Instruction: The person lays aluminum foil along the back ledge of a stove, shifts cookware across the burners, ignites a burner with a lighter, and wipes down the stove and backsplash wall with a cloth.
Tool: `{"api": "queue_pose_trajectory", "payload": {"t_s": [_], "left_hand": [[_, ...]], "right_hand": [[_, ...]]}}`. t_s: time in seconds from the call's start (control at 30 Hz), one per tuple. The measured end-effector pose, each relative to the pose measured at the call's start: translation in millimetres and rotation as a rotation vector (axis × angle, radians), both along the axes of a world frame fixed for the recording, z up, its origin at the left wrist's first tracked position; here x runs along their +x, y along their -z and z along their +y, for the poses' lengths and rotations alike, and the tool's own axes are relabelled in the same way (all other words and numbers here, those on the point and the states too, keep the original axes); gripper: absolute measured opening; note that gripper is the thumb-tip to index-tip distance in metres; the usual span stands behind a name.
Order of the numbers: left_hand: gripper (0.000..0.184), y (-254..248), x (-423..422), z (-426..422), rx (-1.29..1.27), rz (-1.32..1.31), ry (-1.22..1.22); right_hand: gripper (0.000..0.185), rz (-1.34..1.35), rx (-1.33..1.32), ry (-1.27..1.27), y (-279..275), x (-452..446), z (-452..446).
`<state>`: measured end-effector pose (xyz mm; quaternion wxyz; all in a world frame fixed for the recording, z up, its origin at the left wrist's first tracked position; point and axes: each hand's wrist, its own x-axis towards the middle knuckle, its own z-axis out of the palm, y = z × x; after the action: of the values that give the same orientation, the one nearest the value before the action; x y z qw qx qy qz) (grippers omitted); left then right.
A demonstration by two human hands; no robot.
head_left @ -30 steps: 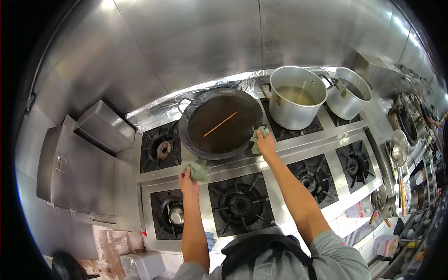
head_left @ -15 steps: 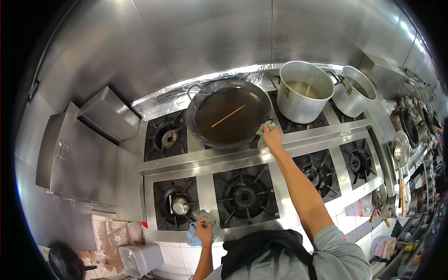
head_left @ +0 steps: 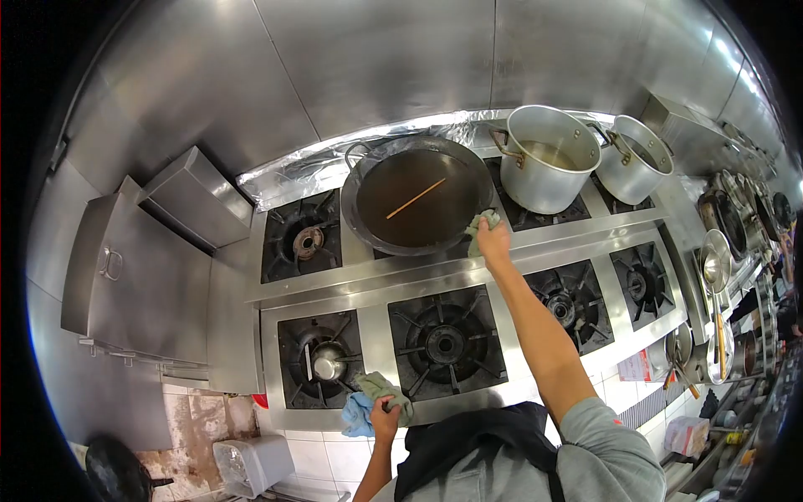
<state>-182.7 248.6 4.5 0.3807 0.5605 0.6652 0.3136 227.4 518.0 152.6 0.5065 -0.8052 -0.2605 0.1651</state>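
Note:
My right hand [head_left: 495, 241] is closed on a green cloth [head_left: 480, 229], pressed to the right edge of a large dark wok [head_left: 368, 230]. Any handle under that cloth is hidden. Dark liquid fills much of the wok, and a thin brown stick [head_left: 416, 199] lies slantwise in it. At the stove's front edge, my left hand [head_left: 386, 422] grips another green cloth [head_left: 383, 391]. Beside it a light blue cloth [head_left: 358, 415] hangs over the edge; whether my fingers hold that one too, I cannot tell.
Two tall metal pots [head_left: 548, 184] [head_left: 640, 167] stand on the back right burners. A small metal pot [head_left: 329, 361] sits on the front left burner. Ladles and strainers [head_left: 717, 268] are at the right. A steel cabinet [head_left: 138, 276] stands left.
My left hand has shifted a little to the right along the stove's front edge with the green cloth. My right hand keeps its cloth at the wok's edge. The view has shifted slightly.

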Motion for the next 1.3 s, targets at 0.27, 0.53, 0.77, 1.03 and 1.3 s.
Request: {"api": "queue_pose_trajectory", "payload": {"t_s": [0.27,0.53,0.77,1.03,1.3], "left_hand": [[0.028,1,-2,2,0.029,0.007,0.043],[0.026,3,-2,3,-0.021,-0.076,0.014],[0.028,14,-6,5,-0.052,-0.199,0.035],[0.029,11,-5,8,0.009,-0.083,0.102],[0.035,9,3,6,0.050,0.045,0.136]], "right_hand": [[0.046,0.002,0.051,-0.010,-3,-1,-3],[0.049,0.046,0.003,-0.008,-18,-3,-10],[0.052,-0.072,0.015,0.036,-18,0,-63],[0.041,-0.430,-0.238,-0.345,84,-20,-290],[0.072,-0.502,-0.645,-0.548,123,-42,-364]]}}
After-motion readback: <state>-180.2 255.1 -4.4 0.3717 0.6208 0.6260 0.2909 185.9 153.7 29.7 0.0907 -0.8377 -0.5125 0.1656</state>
